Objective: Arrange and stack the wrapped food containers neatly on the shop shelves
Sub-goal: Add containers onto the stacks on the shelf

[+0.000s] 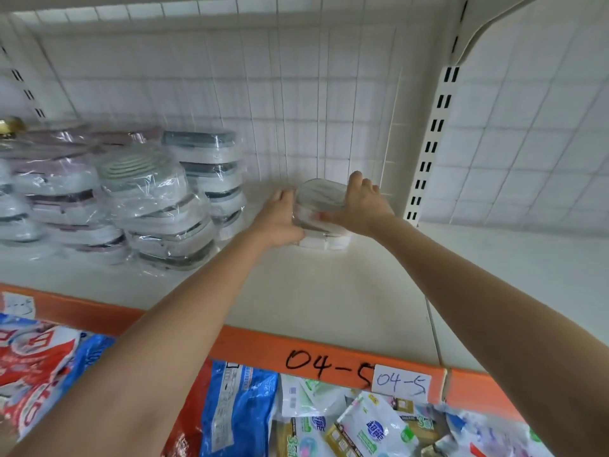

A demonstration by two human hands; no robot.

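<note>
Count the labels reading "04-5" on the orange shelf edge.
2: one handwritten black marking directly on the orange shelf edge, and one white paper label stuck just right of it, partly covering its last digit.

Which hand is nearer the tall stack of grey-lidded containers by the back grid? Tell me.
Left. The left hand grips the held container on the side facing that stack; the right hand grips its far side.
</note>
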